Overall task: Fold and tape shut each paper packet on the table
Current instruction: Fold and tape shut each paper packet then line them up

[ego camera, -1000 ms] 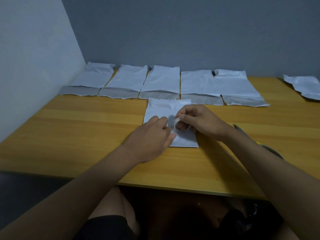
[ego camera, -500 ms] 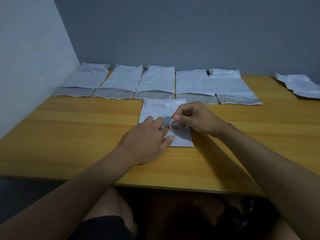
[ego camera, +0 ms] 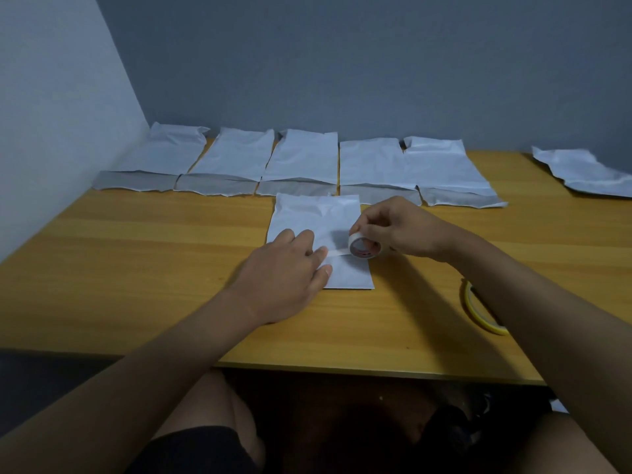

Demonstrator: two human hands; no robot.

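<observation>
Packet (ego camera: 318,217) lies flat on the worktop (ego camera: 136,268). Left hand (ego camera: 287,268), fingers straight, presses tape onto it. Right hand (ego camera: 400,230), at 3 o'clock, grips the tape roll (ego camera: 364,248).

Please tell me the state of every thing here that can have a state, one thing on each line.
Front packet: flat on the table, being taped.
Tape roll: held on edge, a strip drawn out to the left.
Tape strip: stretched across the packet.
Left hand: fingers straight, pressing the strip end.
Right hand: grips the roll.
Back-row packets: lying flat, flaps unfolded.
Yellow ring: lying flat, partly hidden.
</observation>
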